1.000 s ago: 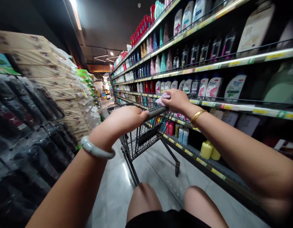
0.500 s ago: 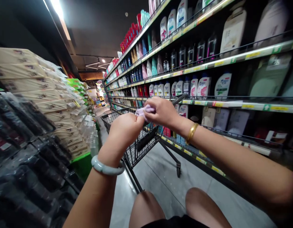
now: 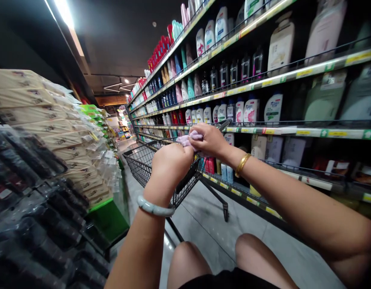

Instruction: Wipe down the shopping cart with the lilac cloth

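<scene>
A crumpled lilac cloth [image 3: 183, 140] is bunched between my hands, over the handle side of a black wire shopping cart [image 3: 137, 160]. My right hand [image 3: 208, 139] pinches the cloth between thumb and fingers; a gold bracelet circles that wrist. Close on its left, my left hand [image 3: 171, 162] is closed in a fist, its thumb side against the cloth. The back of that fist hides its fingers and whatever they grip. A pale green bangle [image 3: 155, 207] sits on the left wrist. The cart handle [image 3: 225, 125] emerges beyond my right hand; the rest of it is covered.
Shelves [image 3: 254, 130] full of shampoo and other bottles run along the right side. Stacked beige packs [image 3: 65, 140] and dark plastic-wrapped goods [image 3: 53, 224] stand at the left, by a green display base [image 3: 108, 220]. A grey floor [image 3: 200, 216] lies below, with a cart wheel [image 3: 225, 212] on it.
My left hand has shifted right, covering more of the cart's near end. The right hand and cloth have moved slightly right. The view has turned a little, so the shelves appear farther left.
</scene>
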The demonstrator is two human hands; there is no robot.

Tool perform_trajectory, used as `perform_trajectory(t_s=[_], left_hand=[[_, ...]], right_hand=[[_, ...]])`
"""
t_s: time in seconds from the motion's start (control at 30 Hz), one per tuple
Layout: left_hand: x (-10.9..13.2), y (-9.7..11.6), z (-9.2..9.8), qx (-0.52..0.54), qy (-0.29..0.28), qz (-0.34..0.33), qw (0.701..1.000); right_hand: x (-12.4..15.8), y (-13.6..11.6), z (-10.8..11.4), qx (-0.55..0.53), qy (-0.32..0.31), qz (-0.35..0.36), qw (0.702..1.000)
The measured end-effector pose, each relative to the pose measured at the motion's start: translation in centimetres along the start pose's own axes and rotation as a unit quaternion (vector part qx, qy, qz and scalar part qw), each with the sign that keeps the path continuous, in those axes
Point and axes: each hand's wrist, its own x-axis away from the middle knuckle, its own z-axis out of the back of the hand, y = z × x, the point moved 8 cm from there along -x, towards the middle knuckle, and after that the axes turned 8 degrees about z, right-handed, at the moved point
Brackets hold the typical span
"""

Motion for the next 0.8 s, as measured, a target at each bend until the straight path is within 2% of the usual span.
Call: perform_trajectory(t_s=[0.1, 0.17, 0.27, 0.33, 0.4, 0.47, 0.53, 0.6, 0.73, 0.8], left_hand=[[0.1, 0.6, 0.2, -0.011, -0.005, -0.005, 1.000], [0.2, 0.8, 0.3, -0.020, -0.006, -0.006, 1.000], [0.3, 0.9, 0.5, -0.035, -0.006, -0.007, 0.999], [0.4, 0.9, 0.7, -0.043, -0.008, 0.002, 0.999], [0.5, 0.9, 0.9, -0.044, -0.013, 0.011, 0.999], [0.6, 1.2, 1.1, -0.041, -0.019, 0.016, 0.999], [0.7, 1.6, 1.3, -0.037, -0.017, 0.010, 0.999], [0.8, 1.9, 1.4, -0.033, -0.008, 0.000, 0.999], [1.0, 1.8, 1.4, -0.029, 0.006, -0.011, 1.000], [1.0, 1.6, 1.5, -0.023, 0.009, -0.011, 1.000]], right_hand=[[0.5, 1.3, 0.6, 0.028, 0.024, -0.056, 0.998], [1.0, 0.5, 0.9, 0.028, 0.042, -0.059, 0.997], [2.1, -1.9, 1.2, -0.007, 0.074, -0.006, 0.997], [2.7, -2.3, 1.3, -0.035, 0.104, 0.032, 0.993], [3.1, -0.8, 1.5, -0.047, 0.138, 0.022, 0.989], [3.4, 1.7, 1.7, -0.039, 0.172, -0.043, 0.983], [3.8, 2.9, 2.0, -0.035, 0.194, -0.104, 0.975], [4.6, 1.7, 2.2, -0.057, 0.208, -0.113, 0.970], [7.7, -4.1, 2.3, -0.139, 0.263, -0.052, 0.953], [9.2, -5.4, 2.1, -0.141, 0.292, -0.035, 0.945]])
